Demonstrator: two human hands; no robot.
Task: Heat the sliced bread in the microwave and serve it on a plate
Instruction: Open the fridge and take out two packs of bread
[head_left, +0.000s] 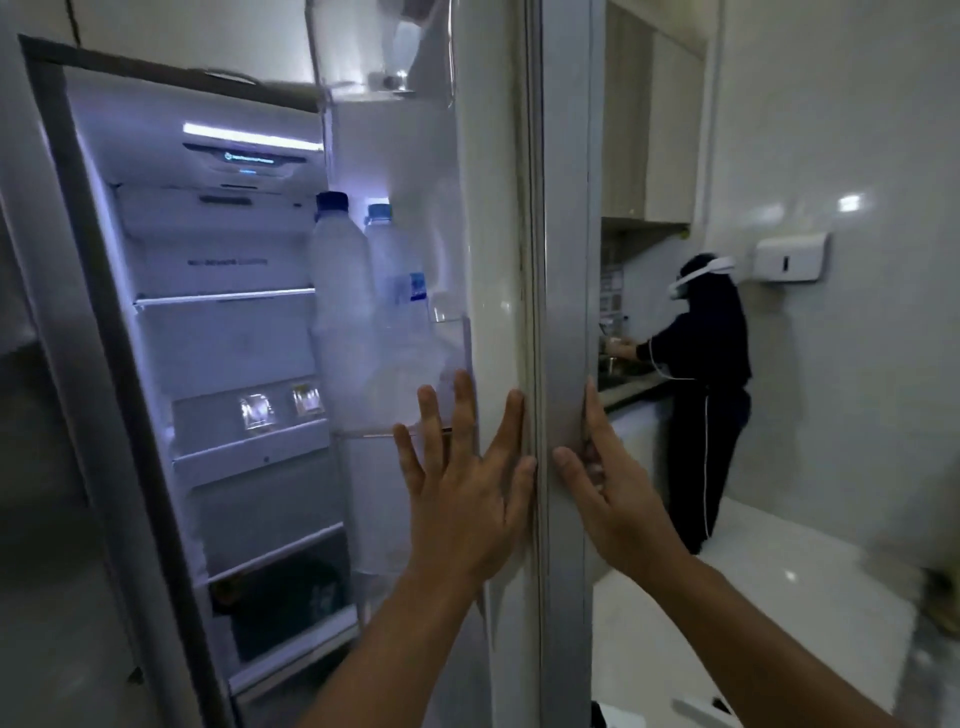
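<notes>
Both forearms fill the bottom of my view, reaching up toward the fridge door (498, 260), which stands swung open edge-on in front of me.

Far left, I see the lit fridge interior (218, 312): a light bar at the top, pale shelves running down, two small bright objects on a middle shelf, and something dark in the bottom drawer (280, 597) that I cannot make out. No bread in sight from here; I cannot tell where it is.

Moving right, the door's inner rack (405, 421) holds two clear bottles side by side, the dark-capped bottle (337, 291) on the left and the light-capped bottle (395, 280) just beside it. Higher up there is another clear door bin (384, 57).

My left hand (467, 493) is spread flat, fingers splayed and holding nothing, palm laid on the inner face of the door just below the bottle rack, fingertips reaching the rack's front.

Right of that, my right hand (618, 493) sits on the door's outer edge, fingers extended along it, thumb pointing back toward the left hand; it is open against the door, not wrapped round any object.

Beyond the door, another person (711, 364) in dark clothes with a white headset stands at a counter (628, 395), hands over it. Farther right, a white dispenser (789, 257) hangs on the tiled wall.
</notes>
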